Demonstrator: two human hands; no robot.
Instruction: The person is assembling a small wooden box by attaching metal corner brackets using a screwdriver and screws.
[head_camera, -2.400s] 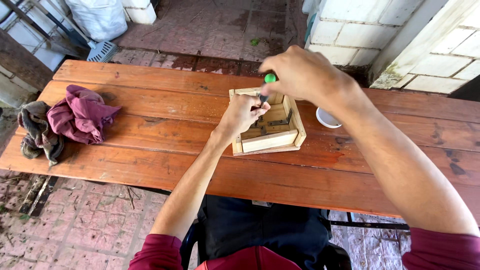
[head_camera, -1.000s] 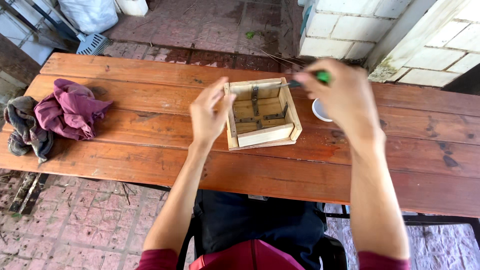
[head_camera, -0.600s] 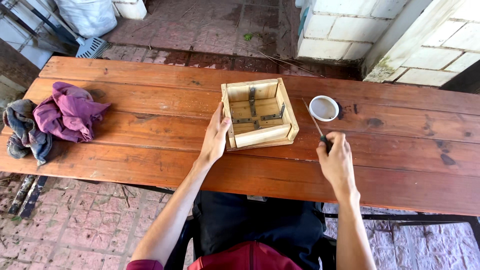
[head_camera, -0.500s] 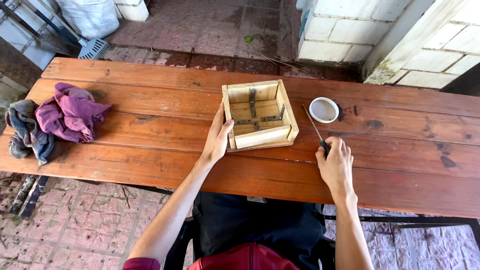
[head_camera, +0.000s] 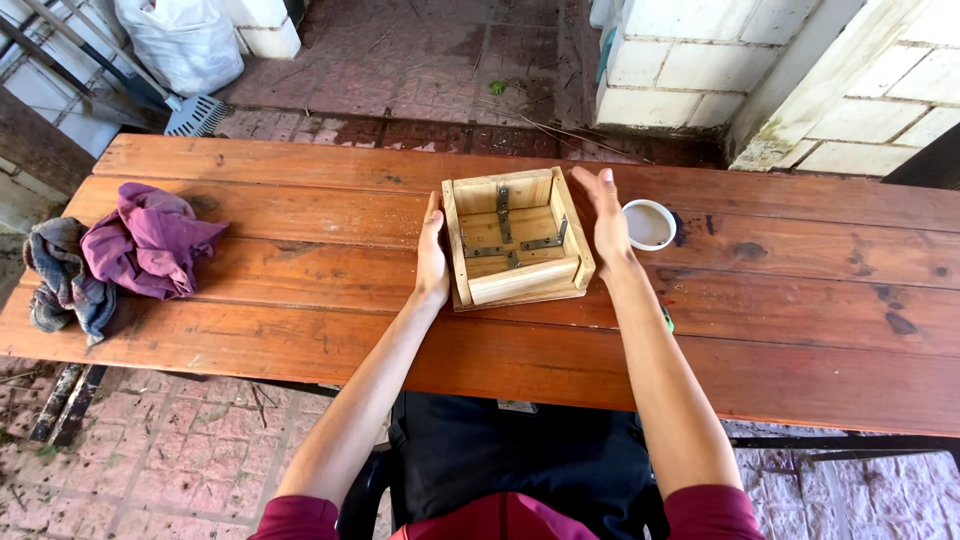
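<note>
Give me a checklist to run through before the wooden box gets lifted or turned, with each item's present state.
1. Left hand flat against the left wall of the wooden box: ok.
2. Right hand flat against the right wall, fingers straight: ok.
3. Box sits flat on the wooden table, open side up: ok.
4. Metal brackets inside screwed tight: cannot tell.
5. Small white cup well away from the box: not ok, it stands close beside the right hand.
6. Green-handled tool out of the way: cannot tell, the right forearm hides most of it.
</note>
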